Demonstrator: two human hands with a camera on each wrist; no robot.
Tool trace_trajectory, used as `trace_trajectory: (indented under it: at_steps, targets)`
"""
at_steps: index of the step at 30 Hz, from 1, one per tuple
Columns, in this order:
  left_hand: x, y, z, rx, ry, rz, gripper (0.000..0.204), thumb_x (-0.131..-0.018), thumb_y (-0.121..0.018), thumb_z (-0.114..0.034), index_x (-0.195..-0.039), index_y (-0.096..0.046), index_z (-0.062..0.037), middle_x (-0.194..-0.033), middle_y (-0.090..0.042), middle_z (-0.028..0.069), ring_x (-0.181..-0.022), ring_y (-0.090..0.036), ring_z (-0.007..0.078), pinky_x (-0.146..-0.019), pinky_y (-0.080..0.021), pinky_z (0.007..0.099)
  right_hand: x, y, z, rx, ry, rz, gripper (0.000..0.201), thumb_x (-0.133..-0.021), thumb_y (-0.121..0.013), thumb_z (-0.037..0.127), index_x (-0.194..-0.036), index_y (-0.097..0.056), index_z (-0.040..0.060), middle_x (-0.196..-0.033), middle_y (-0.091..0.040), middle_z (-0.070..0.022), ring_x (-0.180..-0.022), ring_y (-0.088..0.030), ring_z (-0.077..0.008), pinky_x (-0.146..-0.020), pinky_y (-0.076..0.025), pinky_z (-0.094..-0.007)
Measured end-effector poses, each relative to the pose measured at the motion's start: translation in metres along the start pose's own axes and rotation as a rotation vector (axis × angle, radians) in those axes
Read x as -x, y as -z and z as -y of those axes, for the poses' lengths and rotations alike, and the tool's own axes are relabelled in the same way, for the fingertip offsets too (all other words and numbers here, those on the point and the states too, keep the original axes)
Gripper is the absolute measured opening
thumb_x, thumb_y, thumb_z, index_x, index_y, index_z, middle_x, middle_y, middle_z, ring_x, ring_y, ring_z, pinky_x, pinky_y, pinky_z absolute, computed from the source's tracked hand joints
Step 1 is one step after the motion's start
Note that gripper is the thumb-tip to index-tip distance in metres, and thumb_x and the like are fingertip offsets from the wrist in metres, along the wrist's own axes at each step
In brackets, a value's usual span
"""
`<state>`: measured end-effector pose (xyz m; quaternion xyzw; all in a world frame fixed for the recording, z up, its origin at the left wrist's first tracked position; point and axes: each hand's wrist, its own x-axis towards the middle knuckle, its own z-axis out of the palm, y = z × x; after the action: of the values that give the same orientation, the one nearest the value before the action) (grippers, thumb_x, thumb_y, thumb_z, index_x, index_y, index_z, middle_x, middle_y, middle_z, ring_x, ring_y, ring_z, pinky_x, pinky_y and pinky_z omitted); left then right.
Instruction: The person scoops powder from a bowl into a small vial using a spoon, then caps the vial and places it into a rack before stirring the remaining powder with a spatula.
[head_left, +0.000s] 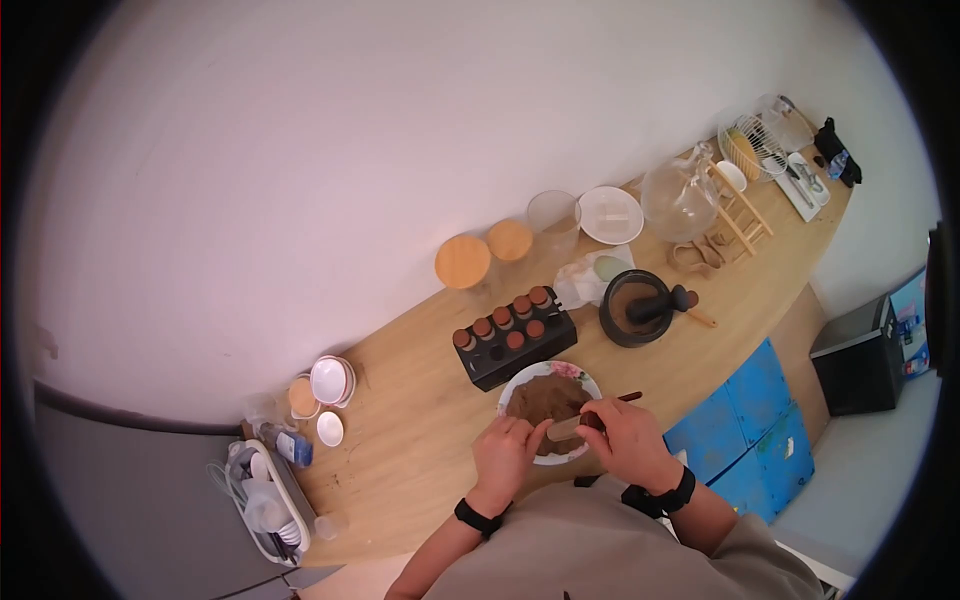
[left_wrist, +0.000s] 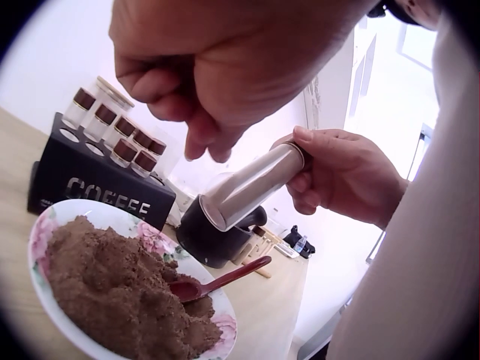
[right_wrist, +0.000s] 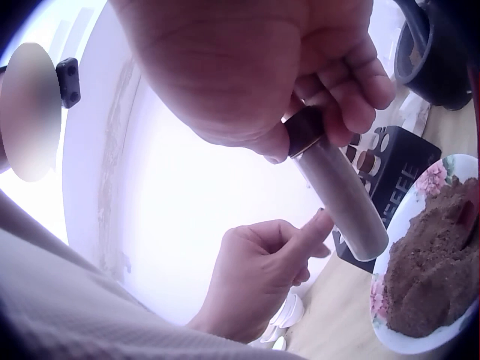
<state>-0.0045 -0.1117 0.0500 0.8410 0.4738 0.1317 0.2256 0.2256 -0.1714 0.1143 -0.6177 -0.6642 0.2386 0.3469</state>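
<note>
My right hand (head_left: 632,440) grips a clear glass tube (left_wrist: 255,184) by its dark brown, gold-rimmed cap (right_wrist: 304,129). Brownish haze clouds the tube's wall, and its far end tilts down over the bowl. The left hand (head_left: 503,455) has its fingers curled, thumb and forefinger tips together close by the tube; nothing shows between them. Below both hands stands a flower-patterned white bowl (left_wrist: 39,266) heaped with brown powder (left_wrist: 112,292). A reddish-brown spoon (left_wrist: 225,280) rests in the powder, its handle over the rim.
Behind the bowl is a black rack (head_left: 520,358) of capped tubes marked COFFEE. A dark mortar (head_left: 615,325) with its pestle (head_left: 655,305) stands right of it. Wooden-lidded jars (head_left: 462,262), a white plate (head_left: 610,215) and a glass vessel (head_left: 680,200) line the wall. Small bowls (head_left: 330,380) sit left.
</note>
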Motion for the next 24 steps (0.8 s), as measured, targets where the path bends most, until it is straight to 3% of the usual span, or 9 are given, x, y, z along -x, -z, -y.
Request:
trace_trajectory:
  at_steps: [2, 4, 8, 11, 14, 16, 19, 21, 24]
  targets:
    - [-0.007, 0.011, -0.019, -0.082, 0.074, 0.065, 0.048, -0.092, -0.078, -0.008, -0.139, -0.068, -0.0080, -0.114, -0.068, 0.0133, -0.100, -0.068, 0.0348, -0.078, -0.058, 0.0417, -0.003, -0.001, -0.004, -0.033, 0.001, 0.017, 0.028, -0.095, -0.079, 0.015, -0.117, -0.067, 0.0044, -0.094, -0.071, -0.0138, -0.080, -0.071, -0.0353, -0.069, -0.055, -0.0430]
    - [-0.020, 0.028, -0.049, 0.132, -0.123, -0.145, 0.046, -0.089, -0.079, -0.006, -0.134, -0.071, -0.0092, -0.108, -0.070, 0.0122, -0.098, -0.069, 0.0348, -0.080, -0.058, 0.0423, -0.005, -0.002, -0.008, -0.069, -0.005, 0.036, 0.027, -0.095, -0.079, 0.015, -0.116, -0.067, 0.0045, -0.093, -0.070, -0.0137, -0.080, -0.071, -0.0352, -0.069, -0.055, -0.0430]
    - [-0.019, 0.022, -0.061, 0.148, -0.182, -0.063, 0.054, -0.086, -0.077, -0.005, -0.139, -0.067, -0.0065, -0.110, -0.070, 0.0118, -0.104, -0.068, 0.0337, -0.090, -0.057, 0.0440, -0.011, -0.001, -0.016, -0.134, 0.030, 0.040, 0.028, -0.094, -0.079, 0.014, -0.117, -0.066, 0.0038, -0.093, -0.069, -0.0131, -0.078, -0.070, -0.0344, -0.068, -0.055, -0.0418]
    - [-0.016, 0.013, -0.056, 0.155, -0.083, -0.061, 0.057, -0.080, -0.078, -0.002, -0.136, -0.068, -0.0055, -0.112, -0.070, 0.0120, -0.107, -0.067, 0.0362, -0.092, -0.057, 0.0446, -0.019, 0.004, -0.023, -0.190, 0.060, 0.087, 0.032, -0.095, -0.078, 0.019, -0.122, -0.066, 0.0041, -0.092, -0.069, -0.0112, -0.079, -0.070, -0.0334, -0.067, -0.054, -0.0416]
    - [-0.021, 0.015, -0.041, 0.146, -0.034, -0.153, 0.048, -0.084, -0.081, -0.001, -0.130, -0.069, -0.0048, -0.112, -0.071, 0.0108, -0.112, -0.069, 0.0297, -0.093, -0.057, 0.0400, -0.022, 0.019, -0.028, -0.326, 0.044, 0.117, 0.039, -0.096, -0.079, 0.021, -0.128, -0.066, 0.0045, -0.091, -0.069, -0.0095, -0.078, -0.070, -0.0317, -0.066, -0.054, -0.0415]
    - [-0.021, 0.012, -0.015, 0.500, 0.376, -0.302, 0.038, -0.089, -0.083, 0.003, -0.124, -0.071, -0.0035, -0.117, -0.072, 0.0098, -0.118, -0.070, 0.0223, -0.096, -0.058, 0.0373, -0.020, 0.031, -0.034, -0.432, -0.009, 0.119, 0.042, -0.094, -0.080, 0.019, -0.131, -0.066, 0.0040, -0.091, -0.070, -0.0094, -0.076, -0.070, -0.0308, -0.065, -0.054, -0.0410]
    - [-0.035, 0.008, 0.024, 0.706, 0.464, -0.605, 0.035, -0.092, -0.079, 0.011, -0.124, -0.070, 0.0007, -0.136, -0.069, 0.0123, -0.118, -0.071, 0.0231, -0.106, -0.058, 0.0382, -0.012, 0.050, -0.054, -0.477, -0.078, 0.085, 0.040, -0.090, -0.081, 0.009, -0.128, -0.069, 0.0026, -0.086, -0.070, -0.0095, -0.068, -0.067, -0.0279, -0.061, -0.052, -0.0390]
    - [-0.048, 0.013, 0.035, 0.721, 0.508, -0.626, 0.036, -0.093, -0.079, 0.010, -0.126, -0.069, 0.0026, -0.136, -0.069, 0.0133, -0.118, -0.070, 0.0228, -0.107, -0.057, 0.0372, -0.010, 0.062, -0.069, -0.253, -0.026, 0.076, 0.034, -0.085, -0.081, 0.002, -0.117, -0.073, 0.0017, -0.078, -0.068, -0.0091, -0.062, -0.063, -0.0259, -0.057, -0.048, -0.0363]
    - [-0.066, 0.003, 0.038, 0.735, 0.572, -0.695, 0.038, -0.093, -0.080, 0.009, -0.130, -0.068, 0.0063, -0.136, -0.069, 0.0149, -0.119, -0.070, 0.0225, -0.107, -0.057, 0.0360, 0.007, 0.055, -0.087, -0.283, -0.126, 0.021, 0.026, -0.082, -0.080, 0.000, -0.108, -0.076, 0.0028, -0.076, -0.067, -0.0081, -0.061, -0.061, -0.0248, -0.055, -0.045, -0.0350]
